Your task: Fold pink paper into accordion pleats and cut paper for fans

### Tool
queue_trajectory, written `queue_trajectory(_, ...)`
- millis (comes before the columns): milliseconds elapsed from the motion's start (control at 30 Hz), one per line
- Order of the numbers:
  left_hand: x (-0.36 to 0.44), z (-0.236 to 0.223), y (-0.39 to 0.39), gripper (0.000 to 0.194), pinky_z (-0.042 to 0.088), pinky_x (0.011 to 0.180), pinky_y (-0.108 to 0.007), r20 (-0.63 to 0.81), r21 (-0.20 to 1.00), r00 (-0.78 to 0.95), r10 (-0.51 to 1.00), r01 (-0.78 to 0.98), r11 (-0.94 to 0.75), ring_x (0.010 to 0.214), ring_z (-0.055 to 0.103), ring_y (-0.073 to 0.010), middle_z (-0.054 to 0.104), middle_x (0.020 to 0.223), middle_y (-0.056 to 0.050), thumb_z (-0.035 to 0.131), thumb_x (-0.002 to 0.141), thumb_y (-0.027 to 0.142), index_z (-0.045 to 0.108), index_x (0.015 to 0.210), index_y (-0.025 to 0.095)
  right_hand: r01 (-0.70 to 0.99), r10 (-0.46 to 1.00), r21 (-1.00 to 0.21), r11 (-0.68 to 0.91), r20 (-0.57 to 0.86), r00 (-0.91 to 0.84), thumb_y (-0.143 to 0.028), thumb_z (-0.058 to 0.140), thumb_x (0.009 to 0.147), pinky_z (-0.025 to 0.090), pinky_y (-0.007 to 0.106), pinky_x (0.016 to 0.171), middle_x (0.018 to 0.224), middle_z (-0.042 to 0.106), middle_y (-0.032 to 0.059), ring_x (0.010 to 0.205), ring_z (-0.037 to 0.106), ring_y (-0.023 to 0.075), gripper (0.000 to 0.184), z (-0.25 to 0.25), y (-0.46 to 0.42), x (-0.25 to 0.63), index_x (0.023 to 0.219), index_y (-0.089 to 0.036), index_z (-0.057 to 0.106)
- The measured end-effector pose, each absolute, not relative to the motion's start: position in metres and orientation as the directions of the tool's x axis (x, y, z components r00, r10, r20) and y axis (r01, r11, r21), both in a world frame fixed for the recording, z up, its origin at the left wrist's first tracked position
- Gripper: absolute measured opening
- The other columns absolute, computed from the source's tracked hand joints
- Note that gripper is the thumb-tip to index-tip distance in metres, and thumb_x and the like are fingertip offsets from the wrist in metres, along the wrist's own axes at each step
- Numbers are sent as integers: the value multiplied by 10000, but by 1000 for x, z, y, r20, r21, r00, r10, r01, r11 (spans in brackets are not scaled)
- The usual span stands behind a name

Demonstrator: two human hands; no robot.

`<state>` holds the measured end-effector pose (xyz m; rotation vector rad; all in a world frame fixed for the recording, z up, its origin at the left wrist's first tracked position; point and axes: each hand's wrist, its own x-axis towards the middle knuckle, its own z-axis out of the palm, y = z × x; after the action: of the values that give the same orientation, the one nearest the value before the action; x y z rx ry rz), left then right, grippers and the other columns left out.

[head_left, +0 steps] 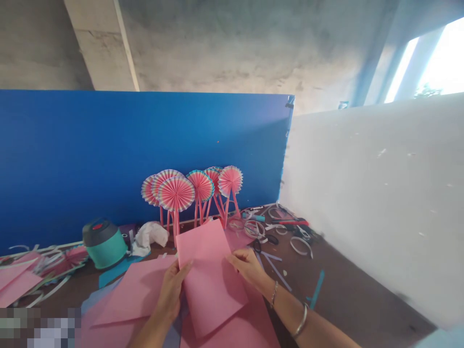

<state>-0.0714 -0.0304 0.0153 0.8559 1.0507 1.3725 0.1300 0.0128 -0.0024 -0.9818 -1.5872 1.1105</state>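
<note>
A pink paper sheet, perhaps folded, is held up in front of me between both hands. My left hand grips its left edge, thumb on the front face. On the other side, my right hand pinches the right edge; bracelets circle that wrist. Under the held sheet lies more pink paper, and another pink sheet rests to the left. Behind the sheet, several round pleated paper fans with pink sticks lean against the blue partition.
A teal container with a dark lid and crumpled white material stand back left. Paper strips, scissors and a teal strip lie on the right. A blue panel and a white wall bound the brown tabletop.
</note>
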Motion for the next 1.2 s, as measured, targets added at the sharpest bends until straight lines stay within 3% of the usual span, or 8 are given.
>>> queue_trajectory(400,-72,13,-31,472,522,671,-335,-90,921,-54,995,-386,62,827,671,-277,731,878,-81,758,591,328,650,1017,157,79,938,-960,267,240,-251,-672,527,708,158,235,438,450,246,-65,449,207,58,585,-5,14,131,443,-186,338)
queue_trajectory(900,-69,14,-33,525,521,621,-312,-107,914,-94,990,-401,60,741,678,-259,733,827,-77,788,544,319,659,1027,158,1,931,-964,267,257,-261,-621,578,708,137,231,432,465,201,-69,459,170,52,587,-4,13,133,430,-186,298)
queue_trajectory(1200,-69,13,-32,516,515,616,-295,-97,907,-77,992,-417,57,735,678,-244,734,839,-69,786,562,321,651,1037,171,-81,944,-978,191,206,-258,-665,588,675,193,228,438,444,337,-49,443,267,60,573,6,10,133,445,-171,412)
